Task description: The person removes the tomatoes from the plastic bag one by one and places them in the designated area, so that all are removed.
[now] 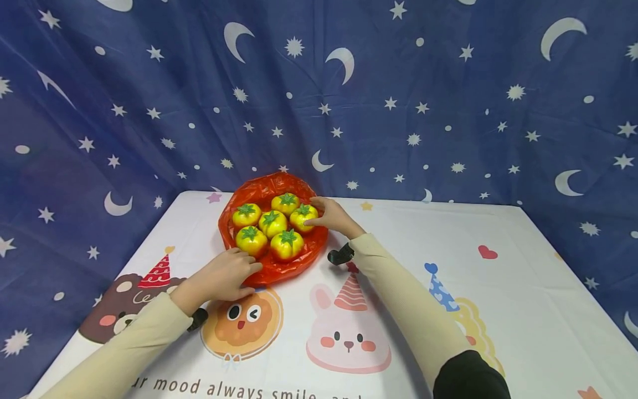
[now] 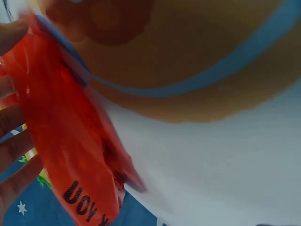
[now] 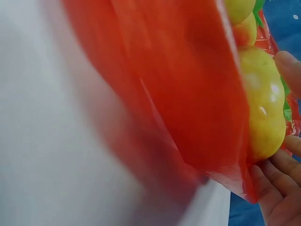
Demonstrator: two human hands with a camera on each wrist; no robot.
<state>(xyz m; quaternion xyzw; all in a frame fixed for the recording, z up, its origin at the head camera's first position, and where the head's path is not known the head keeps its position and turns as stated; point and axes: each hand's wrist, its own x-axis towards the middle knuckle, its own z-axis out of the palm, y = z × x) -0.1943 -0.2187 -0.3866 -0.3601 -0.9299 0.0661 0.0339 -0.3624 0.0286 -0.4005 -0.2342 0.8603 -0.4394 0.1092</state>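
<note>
Several yellow-red toy tomatoes (image 1: pixel 273 224) with green leafy tops lie in an opened-out red plastic bag (image 1: pixel 304 260) at the back left of the table. At the bag's right side my right hand (image 1: pixel 333 215) holds the rightmost tomato (image 1: pixel 301 220). In the right wrist view its thumb and fingers lie on either side of that yellow tomato (image 3: pixel 263 103), by the bag's rim. My left hand (image 1: pixel 226 276) rests at the bag's front left edge, fingers spread and thumb apart. The left wrist view shows its fingers (image 2: pixel 14 146) beside the red plastic, which bears black print.
The white tablecloth (image 1: pixel 428 238) carries printed cartoon animals and lettering. A dark blue curtain (image 1: pixel 379 149) with moons and stars hangs behind and beside the table. Black straps with small camera bodies (image 1: pixel 341 255) sit at the wrists.
</note>
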